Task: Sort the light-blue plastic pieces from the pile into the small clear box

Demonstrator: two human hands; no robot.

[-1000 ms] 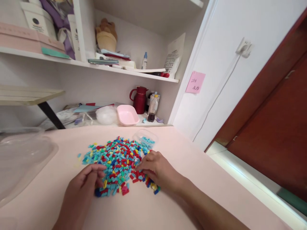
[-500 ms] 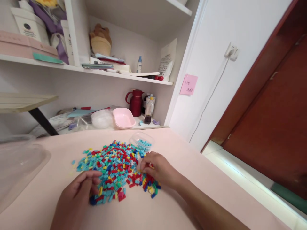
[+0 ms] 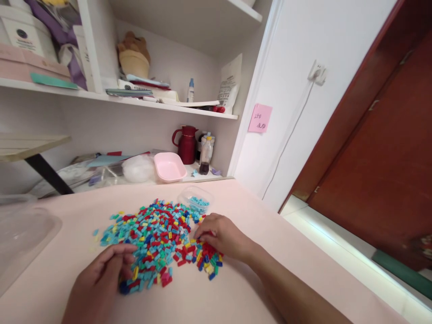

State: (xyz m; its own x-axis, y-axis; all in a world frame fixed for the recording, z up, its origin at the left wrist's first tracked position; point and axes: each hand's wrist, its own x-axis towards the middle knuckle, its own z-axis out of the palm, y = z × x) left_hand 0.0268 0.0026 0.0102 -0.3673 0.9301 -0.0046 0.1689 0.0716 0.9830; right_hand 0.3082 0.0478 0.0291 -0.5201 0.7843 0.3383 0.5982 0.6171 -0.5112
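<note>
A wide pile of small toy building bricks in light blue, red, green, yellow and dark blue lies on the pink tabletop. At the pile's front left edge is my left hand, its fingers loosely curled and the thumb near the index finger; what they hold, if anything, is hidden. My right hand reaches down onto the right side of the pile, fingers bent together over red bricks. Its fingertips are partly hidden, so I cannot see what is in them. Just behind the pile stands a small clear plastic box with light blue bricks inside.
A large clear plastic container sits at the left. Along the back are a pink basin, a red jug and a bottle of dark liquid. Shelves rise behind the table, with a white wall at right.
The view has shifted slightly, so most things sit a little further left. My right hand's fingers have lowered and drawn closer together over the red bricks. My left hand keeps nearly the same pose.
</note>
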